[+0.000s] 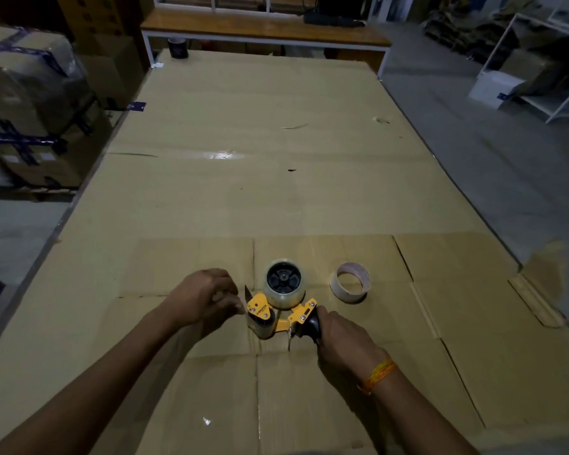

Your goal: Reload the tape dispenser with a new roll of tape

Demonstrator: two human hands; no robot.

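Note:
A yellow tape dispenser lies on flattened cardboard near the front of the table. A roll of clear tape sits on its black hub. My right hand grips the dispenser's black handle. My left hand is at the dispenser's front end by the roller and blade, fingers pinched together, apparently on the clear tape's end; the tape itself is hard to make out. A nearly spent tape core, whitish with a pink rim, stands on the cardboard just right of the dispenser.
The table is covered in large cardboard sheets. A dark roll stands at the far left corner. Wrapped boxes are stacked to the left, a wooden bench beyond, white shelving at right.

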